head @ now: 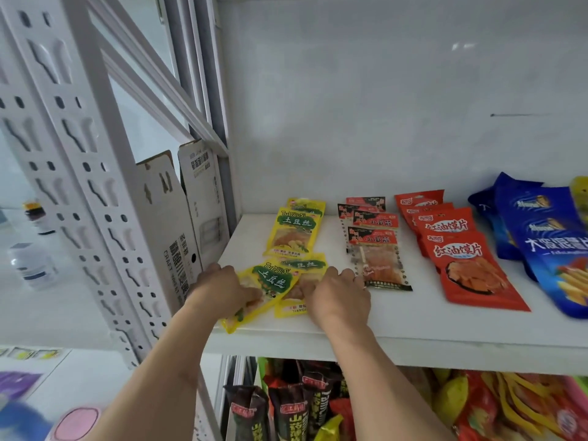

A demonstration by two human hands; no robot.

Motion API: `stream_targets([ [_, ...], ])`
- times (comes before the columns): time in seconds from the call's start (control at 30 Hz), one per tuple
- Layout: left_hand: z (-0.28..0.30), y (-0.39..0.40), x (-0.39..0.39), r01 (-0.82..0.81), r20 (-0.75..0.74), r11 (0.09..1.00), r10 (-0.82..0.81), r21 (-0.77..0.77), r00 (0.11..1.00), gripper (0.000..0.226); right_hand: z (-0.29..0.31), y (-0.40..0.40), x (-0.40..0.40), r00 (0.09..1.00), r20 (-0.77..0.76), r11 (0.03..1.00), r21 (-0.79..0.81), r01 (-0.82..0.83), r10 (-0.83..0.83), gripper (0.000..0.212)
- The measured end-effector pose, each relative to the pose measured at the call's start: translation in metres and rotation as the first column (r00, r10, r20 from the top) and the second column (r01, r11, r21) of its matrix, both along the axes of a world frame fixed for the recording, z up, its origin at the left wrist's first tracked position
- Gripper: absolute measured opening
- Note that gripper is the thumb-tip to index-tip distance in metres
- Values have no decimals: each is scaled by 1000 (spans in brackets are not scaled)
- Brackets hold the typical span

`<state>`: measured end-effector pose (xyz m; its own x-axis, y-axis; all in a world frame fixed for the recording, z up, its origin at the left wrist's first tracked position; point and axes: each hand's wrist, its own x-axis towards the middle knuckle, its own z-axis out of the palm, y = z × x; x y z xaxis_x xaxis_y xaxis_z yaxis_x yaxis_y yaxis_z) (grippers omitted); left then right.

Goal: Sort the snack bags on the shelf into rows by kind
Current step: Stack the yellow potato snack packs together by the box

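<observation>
A tilted yellow snack bag [254, 291] was gripped by the left hand [222, 289] at the shelf's [413, 326] front edge, lower centre of the frame, while a second yellow bag [297, 288] just beside was pressed under the flattened, unclenched right hand [339, 292].

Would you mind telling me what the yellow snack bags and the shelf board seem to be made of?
The yellow snack bags look like thin glossy plastic film: printed, with a see-through window showing the food, and the one under the left hand lies bent. The shelf board looks like white painted metal or laminate, smooth and matte; I cannot tell which.
</observation>
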<state>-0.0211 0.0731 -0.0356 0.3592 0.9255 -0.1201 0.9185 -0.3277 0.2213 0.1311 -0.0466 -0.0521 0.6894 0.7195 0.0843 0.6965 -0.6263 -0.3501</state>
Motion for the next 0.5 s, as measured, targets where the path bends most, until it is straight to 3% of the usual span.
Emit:
stream_targets([
  [0.27,-1,-16,-15,-66,142,996,74,-62,987,53,6,0,4,982,-180,996,51,67,-57,44],
  [0.5,-2,-17,-29,-50,282,989,88,-139,955,43,20,-8,15,907,-419,984,139,108,-40,25],
])
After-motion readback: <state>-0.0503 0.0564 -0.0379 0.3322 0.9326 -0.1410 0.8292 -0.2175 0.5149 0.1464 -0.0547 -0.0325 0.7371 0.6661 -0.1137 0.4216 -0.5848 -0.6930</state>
